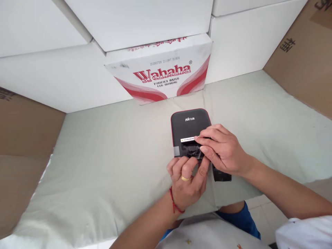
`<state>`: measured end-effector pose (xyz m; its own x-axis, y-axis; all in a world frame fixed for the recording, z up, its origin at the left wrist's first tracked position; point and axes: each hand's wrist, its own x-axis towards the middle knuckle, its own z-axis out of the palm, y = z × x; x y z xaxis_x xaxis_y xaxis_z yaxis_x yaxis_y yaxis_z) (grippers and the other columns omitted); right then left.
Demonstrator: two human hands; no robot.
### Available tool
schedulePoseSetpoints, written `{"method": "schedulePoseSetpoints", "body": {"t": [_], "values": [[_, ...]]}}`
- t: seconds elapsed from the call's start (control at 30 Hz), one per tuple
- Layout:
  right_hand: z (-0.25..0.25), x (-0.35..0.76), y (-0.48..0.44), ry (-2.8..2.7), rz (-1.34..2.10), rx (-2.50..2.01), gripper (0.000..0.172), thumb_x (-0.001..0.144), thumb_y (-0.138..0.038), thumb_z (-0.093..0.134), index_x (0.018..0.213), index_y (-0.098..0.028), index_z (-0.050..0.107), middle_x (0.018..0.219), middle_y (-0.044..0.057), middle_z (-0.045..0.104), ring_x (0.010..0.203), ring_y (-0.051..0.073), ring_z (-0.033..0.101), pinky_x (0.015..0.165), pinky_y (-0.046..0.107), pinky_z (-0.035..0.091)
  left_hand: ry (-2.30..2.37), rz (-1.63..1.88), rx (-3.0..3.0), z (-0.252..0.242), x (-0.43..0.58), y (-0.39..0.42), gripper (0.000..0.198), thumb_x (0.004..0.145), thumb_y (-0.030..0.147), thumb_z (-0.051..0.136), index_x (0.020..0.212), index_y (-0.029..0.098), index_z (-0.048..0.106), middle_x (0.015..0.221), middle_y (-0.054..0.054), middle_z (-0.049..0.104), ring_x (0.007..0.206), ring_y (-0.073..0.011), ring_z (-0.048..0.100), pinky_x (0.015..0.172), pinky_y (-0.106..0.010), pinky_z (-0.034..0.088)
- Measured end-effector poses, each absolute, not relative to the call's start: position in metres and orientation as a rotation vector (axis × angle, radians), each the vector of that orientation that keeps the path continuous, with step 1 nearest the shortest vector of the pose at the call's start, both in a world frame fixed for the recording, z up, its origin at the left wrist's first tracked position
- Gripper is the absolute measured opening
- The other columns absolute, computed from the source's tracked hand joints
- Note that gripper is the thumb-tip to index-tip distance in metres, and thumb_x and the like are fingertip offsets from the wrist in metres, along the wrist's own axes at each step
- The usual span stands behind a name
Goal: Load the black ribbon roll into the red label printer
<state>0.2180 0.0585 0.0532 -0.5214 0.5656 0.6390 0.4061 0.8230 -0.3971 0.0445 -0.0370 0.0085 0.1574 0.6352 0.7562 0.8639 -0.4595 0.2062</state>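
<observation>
black printer (190, 126) lies flat on the cloth-covered surface (116, 155), near its front edge, in front of the wahaha box (160, 76). left hand (188, 183) has a curled grip braced on the printer's near end, likely to steady it. right hand (223, 150) has a narrow pinching grip at the open bay, and i cannot tell what it pinches.

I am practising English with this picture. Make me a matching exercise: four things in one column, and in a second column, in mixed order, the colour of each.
Things:
1. printer
2. box
3. ring
4. bracelet

Colours:
a. red string
b. black with a red edge
c. gold
d. white with red print

Pairs: 1-b, 2-d, 3-c, 4-a
</observation>
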Motion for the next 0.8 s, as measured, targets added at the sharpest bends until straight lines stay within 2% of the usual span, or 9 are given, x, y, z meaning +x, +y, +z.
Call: {"method": "schedulePoseSetpoints", "body": {"t": [0.2,0.37,0.5,0.6,0.7,0.8], "values": [[0.058,0.216,0.053,-2.228,0.189,-0.761,0.031,0.106,-0.017,0.063,0.131,-0.022,0.082,0.110,0.008,0.084,0.099,0.025,0.074,0.096,0.044,0.068,-1.451,-1.216,-2.159,0.010,0.045,-0.035,0.040,0.091,0.007,0.070,0.124,0.027,0.079,0.099,-0.008,0.066,0.105,-0.0245,0.060,0.099,-0.043,0.048],[0.045,0.220,0.043,-2.129,0.166,-0.745,0.044,0.104,-0.014,0.063,0.145,-0.025,0.075,0.122,0.009,0.083,0.112,0.028,0.073,0.106,0.052,0.066,-1.387,-1.286,-2.210,0.015,0.039,-0.033,0.038,0.089,0.007,0.068,0.120,0.026,0.077,0.097,-0.007,0.066,0.101,-0.0235,0.061,0.095,-0.042,0.050],[0.039,0.229,0.032,-2.117,0.048,-0.666,0.043,0.101,-0.018,0.063,0.142,-0.026,0.075,0.106,0.008,0.079,0.107,0.029,0.070,0.092,0.050,0.066,-1.328,-1.576,-2.272,0.020,0.025,-0.030,0.047,0.091,0.003,0.061,0.133,0.023,0.070,0.099,-0.004,0.064,0.097,-0.0215,0.064,0.091,-0.039,0.055],[0.038,0.232,0.028,-2.072,0.002,-0.634,0.039,0.099,-0.019,0.066,0.135,-0.025,0.077,0.095,0.008,0.075,0.098,0.029,0.063,0.081,0.046,0.063,-1.519,-1.935,-2.078,0.016,0.010,-0.021,0.054,0.095,0.006,0.063,0.144,0.029,0.065,0.111,-0.005,0.064,0.107,-0.0211,0.063,0.097,-0.038,0.055],[0.037,0.231,0.028,-2.047,0.038,-0.632,0.036,0.098,-0.015,0.065,0.130,-0.024,0.079,0.095,0.008,0.074,0.097,0.028,0.060,0.079,0.044,0.060,-1.872,-2.291,-1.907,0.008,-0.004,-0.005,0.048,0.098,0.022,0.069,0.144,0.036,0.066,0.131,-0.005,0.063,0.123,-0.0232,0.063,0.108,-0.040,0.052],[0.036,0.229,0.029,-2.029,0.051,-0.651,0.033,0.098,-0.011,0.063,0.124,-0.021,0.079,0.097,0.007,0.074,0.097,0.026,0.060,0.081,0.042,0.059,-2.107,-2.723,-1.916,0.003,-0.012,0.010,0.064,0.084,0.034,0.083,0.145,0.041,0.065,0.155,-0.003,0.059,0.150,-0.0297,0.053,0.119,-0.042,0.048]]}}
